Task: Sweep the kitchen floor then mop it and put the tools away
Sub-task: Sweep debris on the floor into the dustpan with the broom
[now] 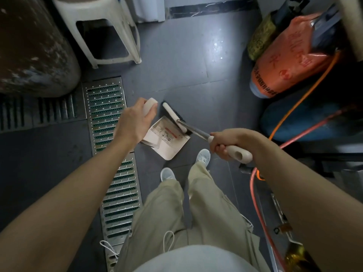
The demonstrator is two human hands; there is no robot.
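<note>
Khaki trousers (198, 209) and a pale shirt hem fill the near edge of the view, with two light sneakers (203, 157) planted on the dark grey tiled floor (176, 61) just beyond them. From the near left, the person's left hand (135, 119) reaches out and wraps its fingers around the cream grip of a dustpan handle (150, 106), the thumb side turned toward the camera. Below and right of that hand sits the white dustpan (167, 142), its tray resting on the floor just ahead of the shoes, with a toothed comb edge and a few dark specks and a red strip showing inside. The right hand (225, 143) is closed in a fist around the cream handle of a broom (193, 130), whose metal shaft slants down and left to a white head touching the far lip of the dustpan. A slotted steel drain grate (110, 138) runs near to far along the left side. Farther left stands a worn grey cylinder (33, 46), with a white plastic stool (104, 30) beside it. At far right lies an orange sack (290, 55), and orange hoses (290, 112) trail down the right side.
</note>
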